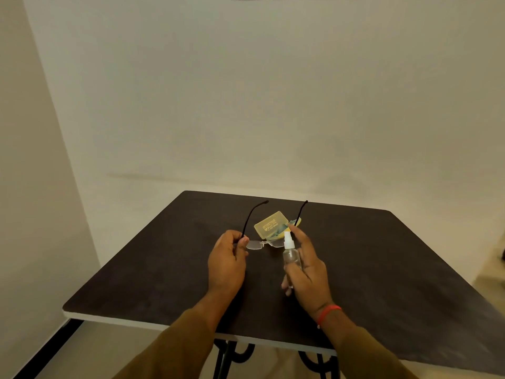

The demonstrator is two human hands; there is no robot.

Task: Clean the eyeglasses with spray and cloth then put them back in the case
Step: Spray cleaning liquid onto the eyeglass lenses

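Note:
Rimless eyeglasses (264,244) with thin black arms hang above the dark table (153,263), arms unfolded and pointing away from me. My left hand (228,259) pinches them at the left hinge. My right hand (306,265) grips a small clear spray bottle (291,255) with a white nozzle, index finger on top, nozzle close to the right lens. Behind the glasses lies a translucent yellow case (269,224) on the table. A yellow cloth edge (297,221) shows at the case's right side, mostly hidden.
The table stands in a corner, with pale walls to the left and behind. Its near edge is white, above black metal legs (232,356). A red band circles my right wrist (328,314).

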